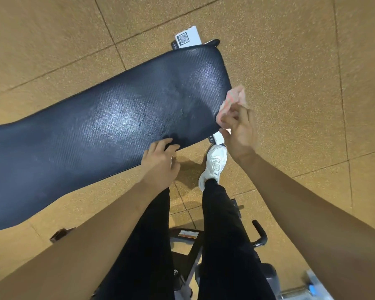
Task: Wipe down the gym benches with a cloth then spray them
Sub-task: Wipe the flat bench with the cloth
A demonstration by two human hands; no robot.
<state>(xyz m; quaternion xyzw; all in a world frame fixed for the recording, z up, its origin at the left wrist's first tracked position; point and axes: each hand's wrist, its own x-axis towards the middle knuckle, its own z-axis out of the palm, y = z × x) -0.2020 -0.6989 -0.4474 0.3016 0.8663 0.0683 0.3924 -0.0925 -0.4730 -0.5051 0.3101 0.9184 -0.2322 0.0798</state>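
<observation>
A long dark padded gym bench [91, 135] runs from the left edge to the upper middle, its textured top shiny in patches. My right hand [239, 128] holds a pink cloth [232, 102] against the bench's right end edge. My left hand [160, 163] rests on the near edge of the pad, fingers spread flat on it, holding nothing. No spray bottle is visible.
A white label with a QR code [187, 37] sits on the bench frame beyond the far end. My white shoe [213, 165] and black trouser legs stand by the bench. Dark metal equipment frame [188, 252] and a handle [260, 234] lie behind my legs on tan rubber floor tiles.
</observation>
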